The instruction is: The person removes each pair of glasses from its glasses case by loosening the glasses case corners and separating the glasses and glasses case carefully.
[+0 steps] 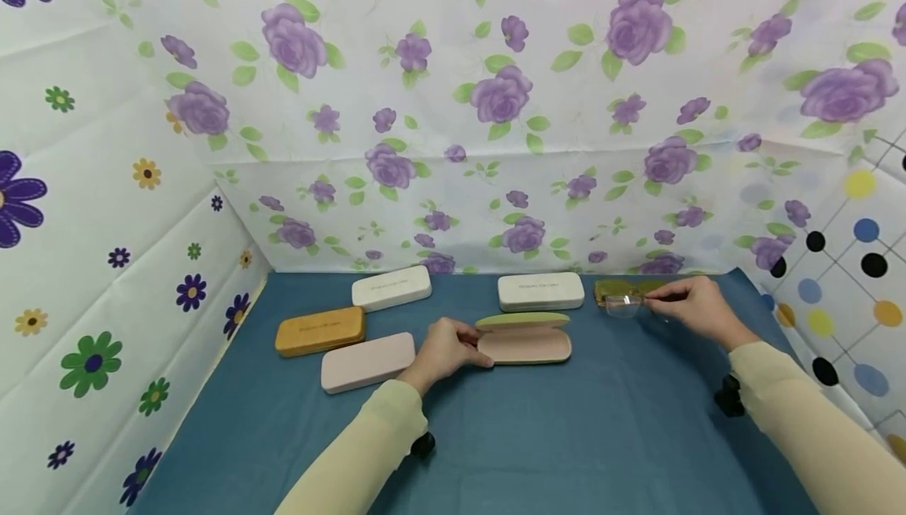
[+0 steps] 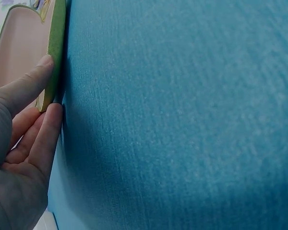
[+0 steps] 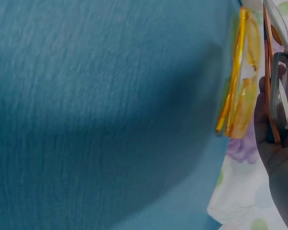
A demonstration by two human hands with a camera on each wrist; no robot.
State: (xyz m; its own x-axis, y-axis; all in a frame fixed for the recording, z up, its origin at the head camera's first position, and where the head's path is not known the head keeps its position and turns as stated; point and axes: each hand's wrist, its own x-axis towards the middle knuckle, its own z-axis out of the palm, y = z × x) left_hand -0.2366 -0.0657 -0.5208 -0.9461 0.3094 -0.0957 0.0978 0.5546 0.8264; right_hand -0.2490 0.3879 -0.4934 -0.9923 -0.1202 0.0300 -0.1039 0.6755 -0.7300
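A glasses case (image 1: 525, 347), green outside and lined in pink, lies with its lid raised at the middle of the table. My left hand (image 1: 447, 350) grips its left end; the left wrist view has the thumb on the green rim (image 2: 54, 57) and fingers underneath. Further right, my right hand (image 1: 697, 309) pinches a pair of eyeglasses (image 1: 623, 307) with clear lenses. An orange temple arm (image 3: 267, 62) shows on them in the right wrist view. Just behind, folded yellow glasses (image 3: 240, 115) rest on the cloth by the back edge.
To the left sit closed glasses cases: a mustard one (image 1: 321, 332), a pink one (image 1: 368, 362) and a white one (image 1: 392, 288). Another white case (image 1: 541, 292) stands behind the green one. Blue cloth (image 1: 538, 444) covers the table, and a flowered sheet (image 1: 453, 208) rises along its back.
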